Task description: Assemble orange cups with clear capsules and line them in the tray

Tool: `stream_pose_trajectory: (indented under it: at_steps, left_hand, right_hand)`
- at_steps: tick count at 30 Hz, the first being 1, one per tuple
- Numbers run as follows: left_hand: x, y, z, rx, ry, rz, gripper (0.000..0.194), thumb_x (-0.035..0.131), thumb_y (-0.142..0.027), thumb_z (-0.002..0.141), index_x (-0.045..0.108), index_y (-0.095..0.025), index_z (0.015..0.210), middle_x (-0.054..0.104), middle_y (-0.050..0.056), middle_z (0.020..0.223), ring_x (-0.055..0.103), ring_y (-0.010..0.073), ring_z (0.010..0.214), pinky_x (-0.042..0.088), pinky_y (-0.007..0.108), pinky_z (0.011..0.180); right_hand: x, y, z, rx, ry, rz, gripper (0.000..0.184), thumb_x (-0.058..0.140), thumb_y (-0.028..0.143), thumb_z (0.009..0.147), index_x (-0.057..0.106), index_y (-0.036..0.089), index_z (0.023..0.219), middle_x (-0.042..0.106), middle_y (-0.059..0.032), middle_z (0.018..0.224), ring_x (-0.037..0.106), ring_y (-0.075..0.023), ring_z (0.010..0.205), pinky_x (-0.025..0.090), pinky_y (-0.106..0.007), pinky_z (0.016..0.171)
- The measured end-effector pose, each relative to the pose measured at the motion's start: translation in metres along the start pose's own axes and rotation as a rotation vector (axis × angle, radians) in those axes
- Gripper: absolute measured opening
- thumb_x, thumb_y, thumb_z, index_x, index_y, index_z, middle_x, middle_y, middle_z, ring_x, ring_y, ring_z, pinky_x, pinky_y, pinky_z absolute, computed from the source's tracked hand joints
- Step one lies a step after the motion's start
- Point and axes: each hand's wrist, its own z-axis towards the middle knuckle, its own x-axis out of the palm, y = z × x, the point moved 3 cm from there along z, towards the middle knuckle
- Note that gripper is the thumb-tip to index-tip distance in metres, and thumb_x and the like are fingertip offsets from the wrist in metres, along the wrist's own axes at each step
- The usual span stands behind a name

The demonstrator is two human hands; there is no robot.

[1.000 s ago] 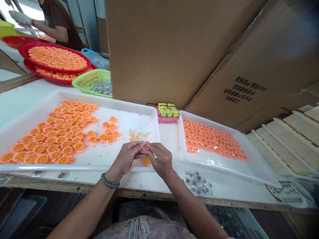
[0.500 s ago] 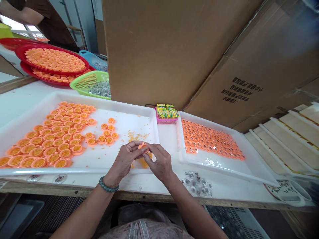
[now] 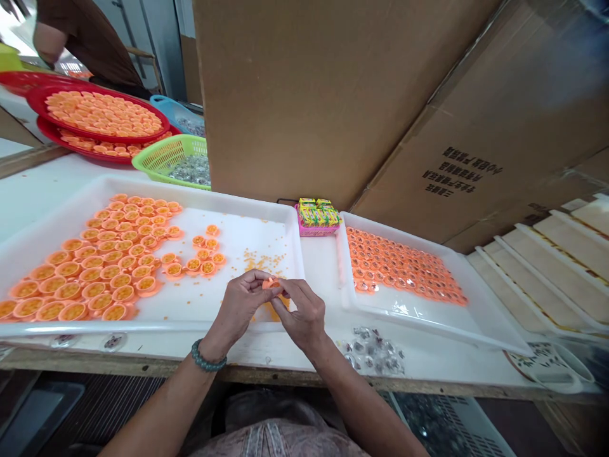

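Between my hands is a small orange plastic cup [image 3: 271, 284], held over the right end of the large white tray [image 3: 238, 202]. My left hand [image 3: 243, 301] pinches its left side, and the fingers of my right hand [image 3: 303, 311] close on its right side. Fingers cover much of the cup. Several orange cups [image 3: 107, 254] with yellow beads in them stand in the left of that tray. Loose yellow beads [image 3: 261, 259] are scattered just beyond my hands. Clear plastic caps [image 3: 373, 352] lie in a heap on the table right of my right forearm.
At right, another white tray [image 3: 404, 317] holds rows of capped orange cups [image 3: 404, 266]. A pink basket [image 3: 318, 231] of small yellow-green packets sits between the trays. Behind are a tall cardboard sheet [image 3: 304, 101], a green basket [image 3: 157, 158] and red trays [image 3: 35, 105]. A mug [image 3: 554, 368] stands far right. A co-worker [image 3: 95, 44] is back left.
The orange cup has been turned between my fingers, so its side now shows rather than its face. My hands have stayed nearly in place. The view has shifted slightly, and the co-worker's arm has moved.
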Motion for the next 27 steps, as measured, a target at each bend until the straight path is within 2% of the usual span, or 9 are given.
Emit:
stream_pose_trajectory:
  at_steps: [4,8,15,23,27]
  left_hand:
    - [0.002,-0.003,-0.001,-0.004,0.005,-0.007,0.027,0.075,-0.024,0.065,0.063,-0.017,0.088,0.07,0.003,0.083,0.064,0.0161,0.077,0.051,0.027,0.073]
    - [0.003,-0.004,-0.002,-0.012,-0.026,0.014,0.03,0.075,-0.025,0.064,0.062,-0.017,0.091,0.07,0.003,0.087,0.064,0.0162,0.079,0.051,0.027,0.074]
    - [0.002,-0.001,-0.001,0.003,-0.012,0.045,0.03,0.075,-0.025,0.066,0.064,-0.016,0.093,0.069,0.003,0.088,0.063,0.0161,0.082,0.05,0.026,0.077]
    - [0.002,0.003,0.0,-0.008,0.01,0.061,0.035,0.073,-0.03,0.068,0.066,-0.017,0.1,0.071,0.003,0.092,0.063,0.0185,0.089,0.05,0.027,0.081]
    - [0.002,0.003,0.0,-0.021,0.032,0.115,0.038,0.07,-0.033,0.071,0.066,-0.017,0.106,0.071,0.002,0.096,0.062,0.0194,0.093,0.049,0.028,0.083]
  right_hand:
    - [-0.001,-0.001,0.001,-0.013,-0.008,0.012,0.032,0.058,0.016,0.081,0.059,0.021,0.112,0.065,-0.0055,0.09,0.062,-0.014,0.08,0.054,-0.027,0.071]
    - [-0.004,-0.004,0.005,0.053,0.013,0.073,0.035,0.058,0.016,0.08,0.058,0.022,0.114,0.064,-0.0055,0.093,0.061,-0.0136,0.08,0.055,-0.027,0.072]
    - [-0.005,-0.013,0.01,0.135,0.167,0.231,0.034,0.062,0.017,0.079,0.062,0.023,0.112,0.064,-0.0046,0.095,0.061,-0.0124,0.079,0.055,-0.024,0.069]
    - [-0.002,-0.007,0.003,0.037,0.105,0.027,0.03,0.058,0.02,0.083,0.062,0.019,0.113,0.065,-0.0082,0.092,0.062,-0.0167,0.083,0.053,-0.03,0.076]
    - [-0.004,-0.007,0.003,0.017,0.083,0.023,0.031,0.057,0.02,0.083,0.062,0.021,0.113,0.064,-0.0078,0.091,0.061,-0.0168,0.083,0.053,-0.03,0.074]
